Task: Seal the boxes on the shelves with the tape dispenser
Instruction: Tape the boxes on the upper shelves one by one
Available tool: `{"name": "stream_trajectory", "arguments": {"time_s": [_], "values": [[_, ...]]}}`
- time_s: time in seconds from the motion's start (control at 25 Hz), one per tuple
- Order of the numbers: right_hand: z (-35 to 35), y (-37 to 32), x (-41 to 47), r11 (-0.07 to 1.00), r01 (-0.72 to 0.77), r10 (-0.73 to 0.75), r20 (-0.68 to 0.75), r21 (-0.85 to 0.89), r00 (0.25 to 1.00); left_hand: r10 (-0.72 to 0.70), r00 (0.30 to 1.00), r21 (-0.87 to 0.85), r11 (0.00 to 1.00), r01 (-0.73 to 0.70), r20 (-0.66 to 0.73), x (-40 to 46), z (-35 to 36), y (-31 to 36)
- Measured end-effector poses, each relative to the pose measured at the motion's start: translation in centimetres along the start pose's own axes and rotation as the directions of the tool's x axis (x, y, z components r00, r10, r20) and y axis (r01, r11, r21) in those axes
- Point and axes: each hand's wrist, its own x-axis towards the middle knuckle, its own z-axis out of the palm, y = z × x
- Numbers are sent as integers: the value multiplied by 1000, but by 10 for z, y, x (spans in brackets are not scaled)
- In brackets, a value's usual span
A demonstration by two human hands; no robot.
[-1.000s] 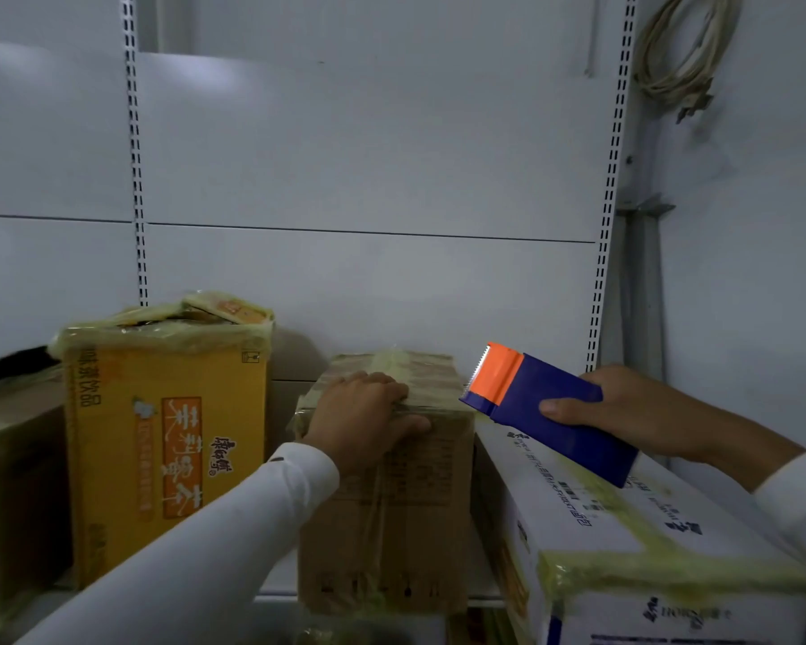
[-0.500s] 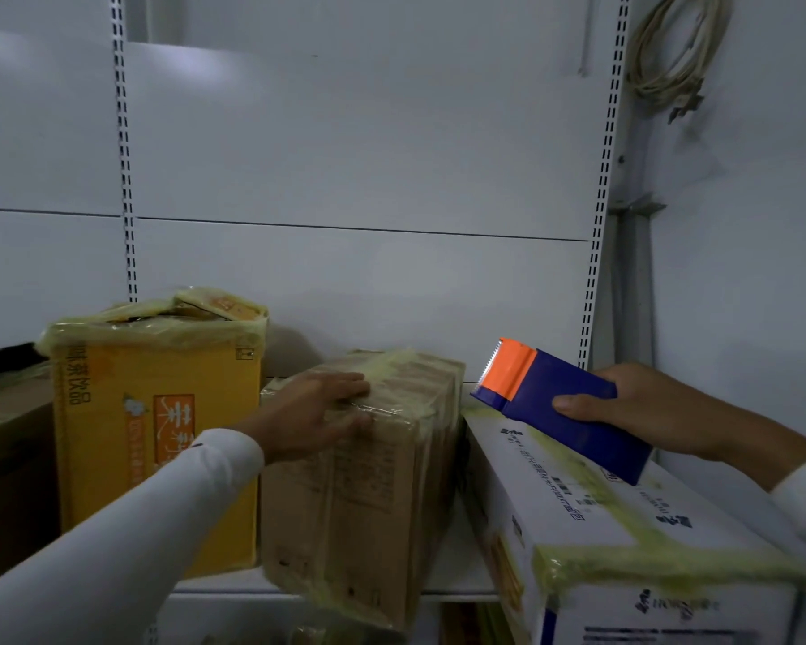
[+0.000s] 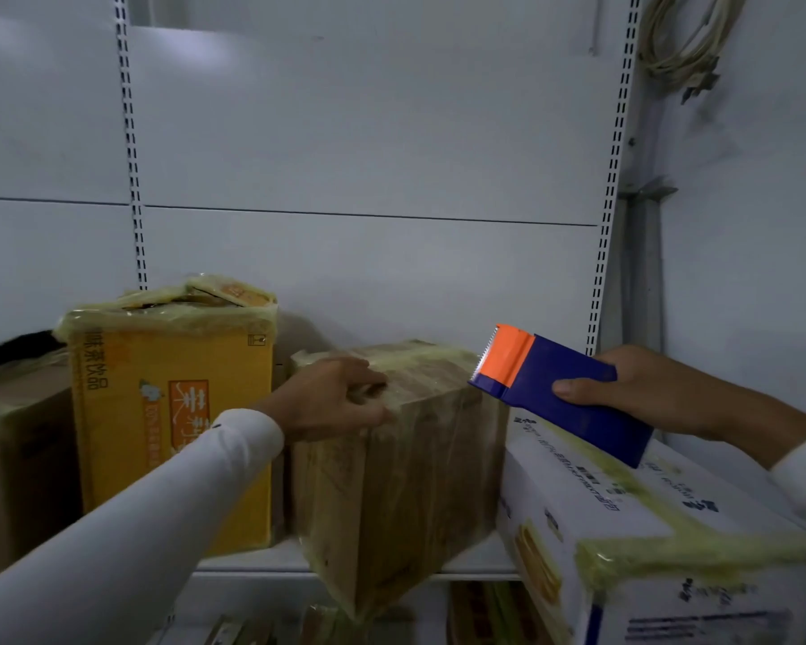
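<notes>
head view: left hand (image 3: 333,398) grasps the top front corner of a brown cardboard box wrapped in yellowish tape (image 3: 401,467), which stands turned at an angle on the white shelf (image 3: 289,558), one lower corner overhanging its edge. right hand (image 3: 624,388) clenches around a blue tape dispenser with an orange toothed head (image 3: 559,393), held above a white printed carton with yellowish tape strips (image 3: 647,519). just left of the brown box stands a yellow printed carton (image 3: 173,412), its top taped over.
</notes>
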Motion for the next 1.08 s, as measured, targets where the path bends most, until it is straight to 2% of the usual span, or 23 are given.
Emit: {"name": "stream_trajectory", "arguments": {"time_s": [0.08, 0.2, 0.36, 0.52, 0.6, 0.68, 0.76, 0.96, 1.08], "values": [[1, 1, 1, 1000, 6, -6, 2, -7, 1000, 26, 999, -103, 994, -21, 46, -8, -8, -11], [4, 1, 4, 1000, 18, -18, 38, -1, 999, 24, 996, -139, 990, -11, 91, -12, -10, -16], [10, -5, 3, 999, 41, -42, 96, 9, 994, 9, 994, 22, 1000, -6, -105, -9, 13, -15], [18, -10, 2, 997, 64, -71, 150, 50, 986, 25, 998, -107, 994, -32, -65, -7, 16, -23], [21, -12, 4, 994, 87, -97, 178, 60, 979, 49, 997, -37, 998, -51, -56, -5, 13, -25], [24, -14, 7, 993, 114, -119, 196, 36, 973, 94, 983, -17, 995, -98, -158, -5, 10, -16], [26, -19, 11, 988, 152, -151, 210, 9, 966, 124, 960, -93, 984, -151, -251, -7, 3, 1], [36, -37, 20, 966, 255, -255, 213, 30, 943, 151, 975, -291, 937, -193, -161, -16, -14, 26], [45, -46, 24, 955, 295, -292, 225, 19, 930, 203, 964, -421, 869, -258, -172, -28, -19, 27]]}}
